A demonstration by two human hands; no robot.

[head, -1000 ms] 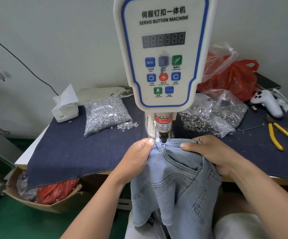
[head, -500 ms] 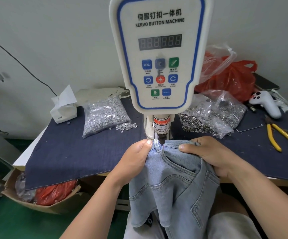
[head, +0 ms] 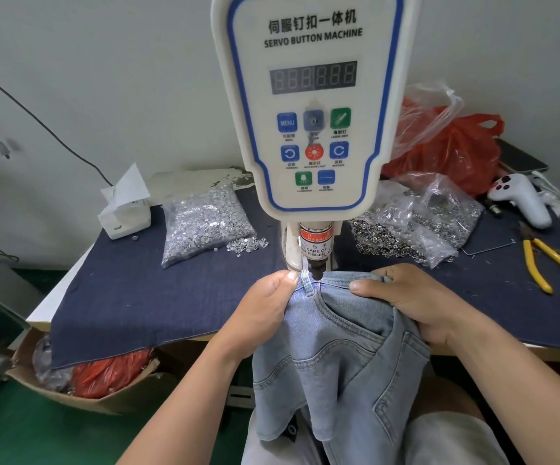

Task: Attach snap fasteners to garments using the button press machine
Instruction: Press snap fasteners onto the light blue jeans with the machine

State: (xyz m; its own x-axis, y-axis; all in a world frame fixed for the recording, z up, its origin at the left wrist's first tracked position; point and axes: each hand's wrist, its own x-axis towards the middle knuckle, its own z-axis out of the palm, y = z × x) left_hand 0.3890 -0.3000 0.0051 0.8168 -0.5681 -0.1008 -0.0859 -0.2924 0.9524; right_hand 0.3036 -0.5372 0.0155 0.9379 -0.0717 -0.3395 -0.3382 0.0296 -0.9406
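Left hand (head: pixel 265 303) and right hand (head: pixel 416 303) pinching faded light-blue denim jeans (head: pixel 339 357) waistband, under white plastic servo button machine (head: pixel 312 105) black metal punch (head: pixel 316 270)

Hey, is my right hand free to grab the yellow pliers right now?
Probably not yet: the right hand is gripping the jeans under the press. The pliers lie unobstructed to its right once it lets go.

Little has been altered: the jeans' waistband (head: pixel 345 280) has been kept under the press head (head: pixel 316 268), with both hands' grips unchanged. Only the view has been shifted slightly, the machine panel (head: pixel 312 105) sitting lower.
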